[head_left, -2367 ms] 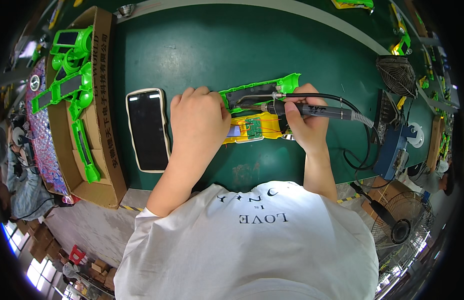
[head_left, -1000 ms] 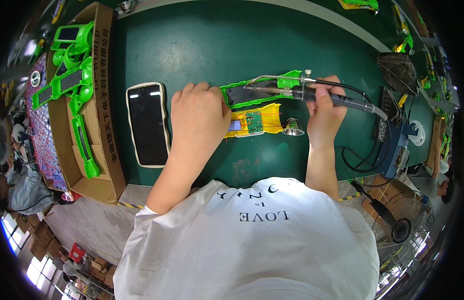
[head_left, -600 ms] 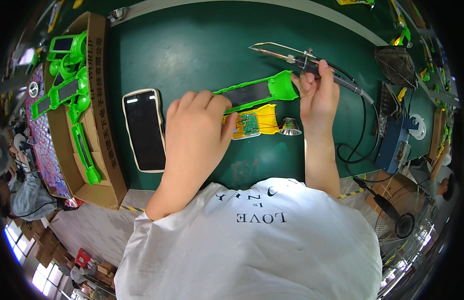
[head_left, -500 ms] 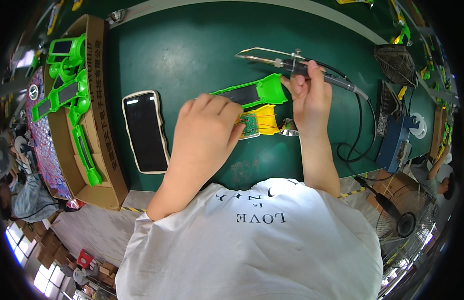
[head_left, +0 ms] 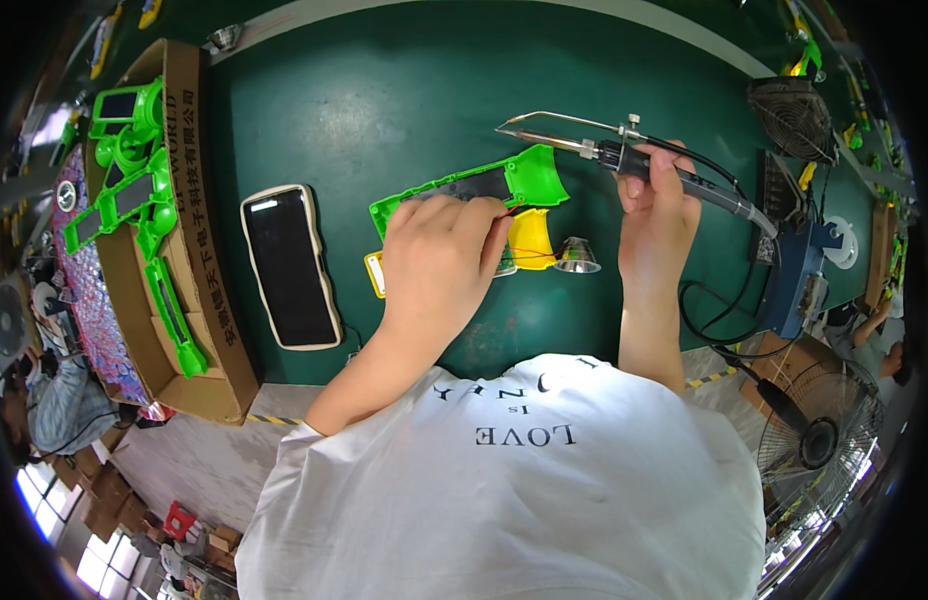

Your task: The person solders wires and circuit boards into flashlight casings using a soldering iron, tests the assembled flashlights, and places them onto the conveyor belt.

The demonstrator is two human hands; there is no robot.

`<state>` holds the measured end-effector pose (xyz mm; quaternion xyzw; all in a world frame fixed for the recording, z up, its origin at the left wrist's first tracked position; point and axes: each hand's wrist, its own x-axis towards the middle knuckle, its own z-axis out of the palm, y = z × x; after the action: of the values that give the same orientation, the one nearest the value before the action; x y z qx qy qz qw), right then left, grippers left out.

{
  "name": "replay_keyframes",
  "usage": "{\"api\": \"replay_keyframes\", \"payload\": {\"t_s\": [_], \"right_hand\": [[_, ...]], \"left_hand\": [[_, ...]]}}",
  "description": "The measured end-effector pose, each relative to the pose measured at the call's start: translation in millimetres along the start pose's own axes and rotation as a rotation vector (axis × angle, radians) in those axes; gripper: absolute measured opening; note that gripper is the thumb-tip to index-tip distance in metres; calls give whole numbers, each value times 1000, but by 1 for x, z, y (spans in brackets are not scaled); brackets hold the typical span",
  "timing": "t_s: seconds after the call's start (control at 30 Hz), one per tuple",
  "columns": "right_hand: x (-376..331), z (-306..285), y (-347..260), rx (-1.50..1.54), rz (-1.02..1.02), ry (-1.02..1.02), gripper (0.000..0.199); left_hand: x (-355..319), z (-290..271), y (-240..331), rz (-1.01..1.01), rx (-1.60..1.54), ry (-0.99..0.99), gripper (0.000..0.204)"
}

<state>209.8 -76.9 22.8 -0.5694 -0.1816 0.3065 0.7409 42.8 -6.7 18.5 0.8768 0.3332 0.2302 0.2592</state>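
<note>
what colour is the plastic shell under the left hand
Bright green plastic shell, with a yellow piece beside it; the head view shows it clearly.

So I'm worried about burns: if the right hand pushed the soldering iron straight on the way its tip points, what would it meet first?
Probably only bare green table: the soldering iron in the right hand points left, seemingly above the green housing.

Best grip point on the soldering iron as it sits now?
Likely the dark handle of the soldering iron, where the right hand already wraps it from below. The bare metal tip points left and the cord trails off right, so the handle's middle is the one safe, free part.
</note>
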Motion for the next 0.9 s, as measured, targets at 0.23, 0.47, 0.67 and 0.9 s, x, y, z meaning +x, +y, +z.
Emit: {"api": "replay_keyframes", "payload": {"t_s": [0.23,0.47,0.67,0.9], "right_hand": [[-1,-11,-2,57,-24,34,14],[0,-13,-1,54,-32,-18,15],[0,-12,0,48,-45,8,15],[1,-15,-1,53,-44,-22,16]], "left_hand": [[-25,-7,20,116,45,-49,19],[-44,-7,23,329,14,-76,22],[-32,-33,3,-156,236,-57,23],[-39,-43,-3,-144,221,-185,23]]}}
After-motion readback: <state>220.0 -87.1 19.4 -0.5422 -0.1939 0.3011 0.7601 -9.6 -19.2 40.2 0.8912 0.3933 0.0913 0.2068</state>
